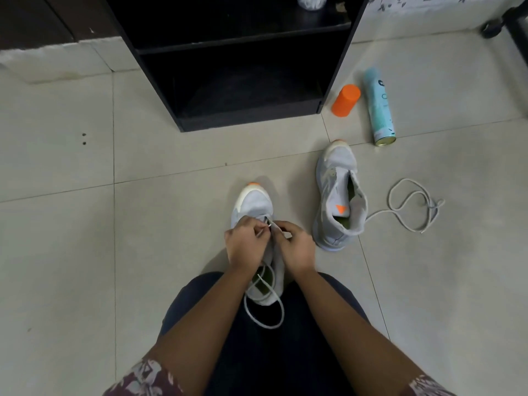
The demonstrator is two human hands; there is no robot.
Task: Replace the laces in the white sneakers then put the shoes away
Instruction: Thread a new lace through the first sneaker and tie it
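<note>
Apparently early in the job, the left hand point(247, 245) and right hand point(295, 250) each pinch a lace point(264, 312) at the front eyelets of the near sneaker point(254, 201) on the floor point(157, 252), while the second sneaker point(337, 178) stands unlaced beside a loose lace point(411, 207), neither shoe yet shelved

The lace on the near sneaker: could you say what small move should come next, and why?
Probably pull the lace snug: the left hand and right hand pinch it near the sneaker's toe, and slack loops by the heel.
</note>
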